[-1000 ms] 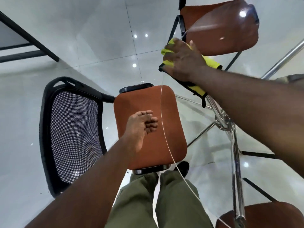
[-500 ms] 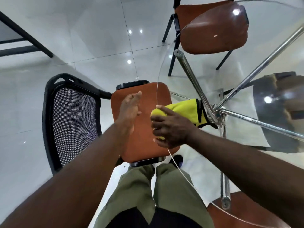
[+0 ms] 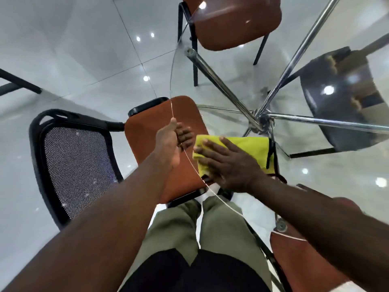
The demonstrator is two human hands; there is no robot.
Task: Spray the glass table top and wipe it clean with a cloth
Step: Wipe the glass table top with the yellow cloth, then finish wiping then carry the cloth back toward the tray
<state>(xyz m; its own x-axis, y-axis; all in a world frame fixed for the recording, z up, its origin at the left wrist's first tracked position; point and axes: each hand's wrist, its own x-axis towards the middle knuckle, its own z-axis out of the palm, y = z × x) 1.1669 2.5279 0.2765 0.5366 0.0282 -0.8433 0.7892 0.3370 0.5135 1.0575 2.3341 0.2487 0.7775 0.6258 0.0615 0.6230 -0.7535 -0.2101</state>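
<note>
The round glass table top [image 3: 227,76] fills the right half of the view, and its thin edge curves past my legs. A yellow cloth [image 3: 248,148] with black trim lies on the glass near that edge. My right hand [image 3: 225,163] presses flat on the cloth with the fingers spread. My left hand [image 3: 173,142] holds the rim of the glass, thumb along the edge and fingers curled beneath it, seen through the pane. No spray bottle is in view.
Chrome table legs [image 3: 261,121] cross under the glass. A chair with an orange seat [image 3: 147,131] and black mesh back [image 3: 77,171] stands at the near edge. Other chairs stand at the top [image 3: 235,20], right [image 3: 336,106] and bottom right [image 3: 299,262]. The floor is glossy tile.
My right hand has swept the cloth from the far side of the glass back to the near edge. My left hand has risen from over the chair seat and taken hold of the rim.
</note>
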